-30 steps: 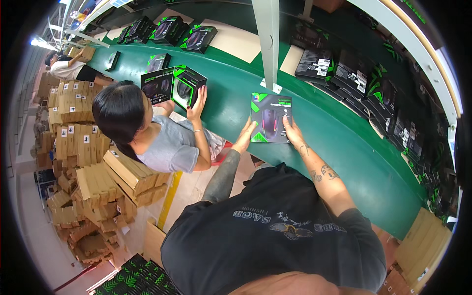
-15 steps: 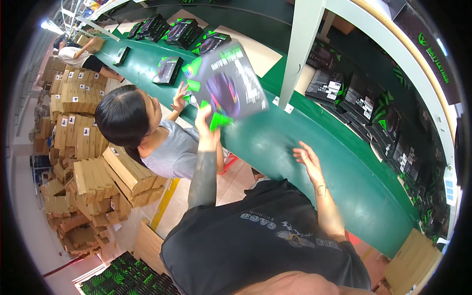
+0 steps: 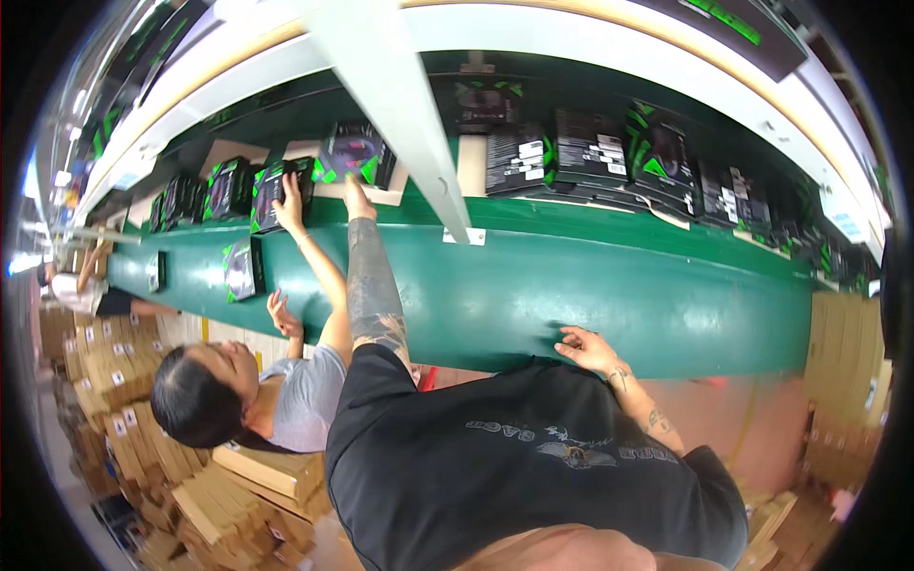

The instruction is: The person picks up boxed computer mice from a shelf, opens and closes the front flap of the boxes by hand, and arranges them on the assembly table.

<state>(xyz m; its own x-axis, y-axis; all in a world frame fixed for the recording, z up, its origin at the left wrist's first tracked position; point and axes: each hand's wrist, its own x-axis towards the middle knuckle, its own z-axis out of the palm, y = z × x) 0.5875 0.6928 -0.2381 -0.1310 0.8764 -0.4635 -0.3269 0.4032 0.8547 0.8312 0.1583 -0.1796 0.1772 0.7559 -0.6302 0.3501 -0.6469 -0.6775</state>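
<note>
My left arm stretches forward across the green work surface [image 3: 562, 285]. My left hand [image 3: 358, 200] grips the lower edge of a black computer-mouse box [image 3: 354, 150] with green corners, held at the cardboard-lined ledge on the far side. The box is slightly blurred. Near the front edge, my right hand [image 3: 588, 350] hovers low with loosely bent fingers and nothing in them. A co-worker's hand [image 3: 289, 204] touches another dark mouse box [image 3: 269, 198] just to the left.
A white upright post [image 3: 390, 105] stands right of my left hand. Stacked boxes [image 3: 590, 147] line the ledge rightward. The co-worker [image 3: 286, 400] sits close on my left; a lone box [image 3: 243, 269] lies in front of them. Brown cartons [image 3: 205, 495] are piled behind.
My left hand has carried the mouse box from above the work surface to the far ledge. My right hand has lowered toward the front edge. My view has turned right, and the co-worker now reaches forward.
</note>
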